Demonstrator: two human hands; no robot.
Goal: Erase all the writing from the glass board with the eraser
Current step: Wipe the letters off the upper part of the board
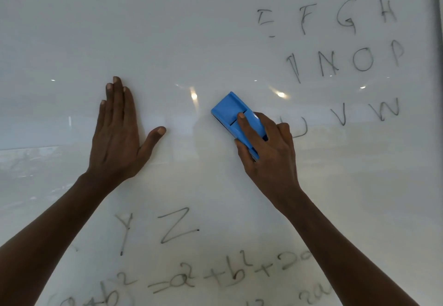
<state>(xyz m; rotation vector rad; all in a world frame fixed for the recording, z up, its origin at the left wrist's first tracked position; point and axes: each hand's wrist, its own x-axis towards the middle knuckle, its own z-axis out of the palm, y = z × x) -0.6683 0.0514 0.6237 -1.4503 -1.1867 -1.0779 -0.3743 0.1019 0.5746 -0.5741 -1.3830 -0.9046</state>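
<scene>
A person is standing at a glass board [215, 30], both bare arms reaching up to it in the head-camera view. The right hand [268, 147] is gripping a blue eraser [233, 116] and holding it against the glass near the middle of the board: the index finger is lying straight along the eraser's back, the thumb is pressing its lower edge, and the other fingers are curling round its far side. The eraser is sitting tilted, its upper end pointing up and left. The left hand [117, 135] is resting flat on the glass well to the left of the eraser, its four fingers pressed together and pointing up, the thumb spread out to the right. Handwritten letters [345, 59] are showing in three rows at the upper right, some of them partly rubbed; a "U" is sitting just beside the right hand's knuckles. Below the hands, a "Y" and "Z" [177, 225] are remaining, and beneath them an algebra formula [215, 277] is running along the bottom. Ceiling lights are reflecting in the glass.
</scene>
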